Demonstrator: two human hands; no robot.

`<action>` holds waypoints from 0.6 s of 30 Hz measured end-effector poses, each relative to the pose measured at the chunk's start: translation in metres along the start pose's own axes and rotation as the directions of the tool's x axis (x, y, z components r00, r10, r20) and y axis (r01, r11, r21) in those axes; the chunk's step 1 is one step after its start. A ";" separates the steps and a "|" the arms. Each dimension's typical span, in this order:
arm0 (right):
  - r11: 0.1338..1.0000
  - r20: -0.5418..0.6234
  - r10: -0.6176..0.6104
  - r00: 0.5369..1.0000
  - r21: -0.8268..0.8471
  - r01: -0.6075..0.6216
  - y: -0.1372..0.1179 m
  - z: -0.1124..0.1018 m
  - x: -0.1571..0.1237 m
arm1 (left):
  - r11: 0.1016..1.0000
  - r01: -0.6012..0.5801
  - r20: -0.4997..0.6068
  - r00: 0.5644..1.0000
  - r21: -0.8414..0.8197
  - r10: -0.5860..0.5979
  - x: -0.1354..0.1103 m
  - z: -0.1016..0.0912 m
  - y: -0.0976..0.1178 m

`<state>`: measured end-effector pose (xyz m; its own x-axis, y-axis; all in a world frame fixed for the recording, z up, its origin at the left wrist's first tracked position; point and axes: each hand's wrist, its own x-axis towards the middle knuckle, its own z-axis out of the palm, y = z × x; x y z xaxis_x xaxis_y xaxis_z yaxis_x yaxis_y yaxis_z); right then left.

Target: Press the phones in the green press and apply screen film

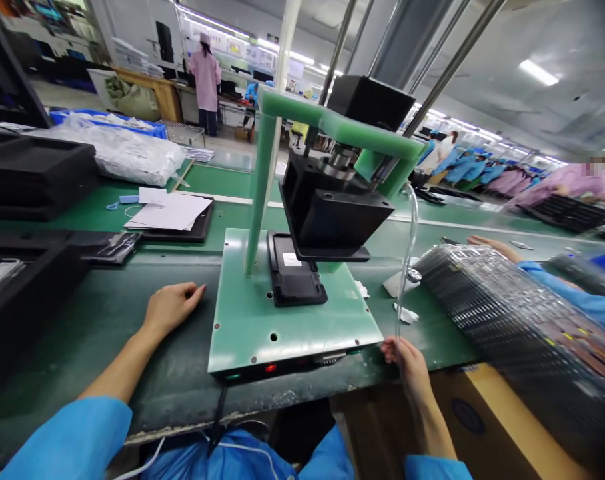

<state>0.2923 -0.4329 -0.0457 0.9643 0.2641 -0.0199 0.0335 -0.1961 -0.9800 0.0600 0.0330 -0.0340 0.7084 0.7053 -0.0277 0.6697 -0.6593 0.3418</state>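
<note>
resting on the table (182, 380) left of the green press (302, 328), the left hand (173, 311) has its fingers loosely curled; whether they hold anything i cannot tell. the right hand (408, 361) is at the press's near right corner, fingers bent, their grasp also unclear; a black holder (298, 288) with a white label (291, 260) lies on the press's base, beneath the black press head (335, 219).

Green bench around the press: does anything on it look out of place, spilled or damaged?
A crumpled white scrap lies loose on the bench between the press and the stacked clear trays; it looks like litter. The bench's front edge looks ragged, perhaps worn. I see no spill.
</note>
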 end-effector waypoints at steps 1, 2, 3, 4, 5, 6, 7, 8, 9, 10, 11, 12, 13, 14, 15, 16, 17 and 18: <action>1.000 0.009 0.016 1.000 0.010 -0.017 0.000 -0.001 0.001 | 1.000 -0.001 0.004 1.000 0.004 0.001 0.000 0.000 0.000; 0.999 0.015 0.032 0.999 0.022 -0.032 0.000 -0.002 0.003 | 1.000 -0.003 0.007 1.000 0.007 0.003 0.000 0.000 0.000; 0.998 0.019 0.046 0.999 0.036 -0.046 0.000 -0.004 0.004 | 1.000 -0.006 0.007 1.000 0.007 0.006 0.000 0.001 0.000; 0.997 0.024 0.058 0.998 0.049 -0.059 0.000 -0.005 0.006 | 1.000 -0.009 0.004 1.000 0.006 0.009 0.000 0.001 0.000; 0.996 0.032 0.069 0.997 0.062 -0.071 0.000 -0.006 0.008 | 1.000 -0.013 -0.001 1.000 0.005 0.013 0.000 0.001 -0.001; 0.994 0.041 0.080 0.996 0.071 -0.082 0.000 -0.007 0.009 | 1.000 -0.016 -0.006 1.000 0.006 0.016 0.000 0.001 -0.001; 0.993 0.052 0.088 0.995 0.077 -0.092 -0.001 -0.008 0.010 | 1.000 -0.018 -0.010 1.000 0.007 0.018 0.000 0.001 -0.001; 0.992 0.063 0.095 0.994 0.079 -0.100 -0.001 -0.009 0.012 | 1.000 -0.020 -0.012 1.000 0.008 0.020 0.000 0.001 -0.001; 0.991 0.075 0.099 0.992 0.077 -0.105 -0.001 -0.010 0.012 | 1.000 -0.020 -0.014 1.000 0.010 0.020 0.000 0.001 -0.001; 0.991 0.089 0.103 0.991 0.071 -0.109 -0.002 -0.010 0.013 | 1.000 -0.019 -0.015 1.000 0.011 0.020 -0.001 0.001 -0.001; 0.992 0.104 0.105 0.989 0.063 -0.112 -0.002 -0.011 0.014 | 1.000 -0.020 -0.015 1.000 0.012 0.020 -0.001 0.000 0.000; 0.992 0.119 0.108 0.987 0.053 -0.115 -0.003 -0.011 0.014 | 1.000 -0.021 -0.015 1.000 0.010 0.022 -0.002 -0.001 0.001; 0.992 0.135 0.110 0.985 0.041 -0.117 -0.005 -0.011 0.015 | 1.000 -0.024 -0.015 1.000 0.007 0.024 -0.002 -0.002 0.002; 0.993 0.150 0.113 0.982 0.029 -0.118 -0.006 -0.010 0.015 | 1.000 -0.025 -0.016 1.000 0.005 0.025 -0.003 -0.002 0.003; 0.993 0.164 0.115 0.980 0.016 -0.119 -0.008 -0.009 0.016 | 1.000 -0.024 -0.018 1.000 0.006 0.024 -0.003 -0.003 0.004; 0.993 0.177 0.116 0.977 0.002 -0.119 -0.010 -0.008 0.018 | 1.000 -0.021 -0.022 1.000 0.010 0.021 -0.004 -0.004 0.006; 0.993 0.189 0.116 0.975 -0.012 -0.116 -0.012 -0.006 0.020 | 1.000 -0.017 -0.027 0.999 0.017 0.017 -0.004 -0.004 0.007; 0.994 0.203 0.113 0.973 -0.026 -0.110 -0.014 -0.004 0.023 | 1.000 -0.012 -0.031 0.999 0.027 0.013 -0.005 -0.005 0.008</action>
<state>0.3147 -0.4283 -0.0320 0.8885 0.4261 -0.1704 -0.0661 -0.2487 -0.9663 0.0606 0.0257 -0.0269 0.7098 0.7044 0.0056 0.6668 -0.6744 0.3171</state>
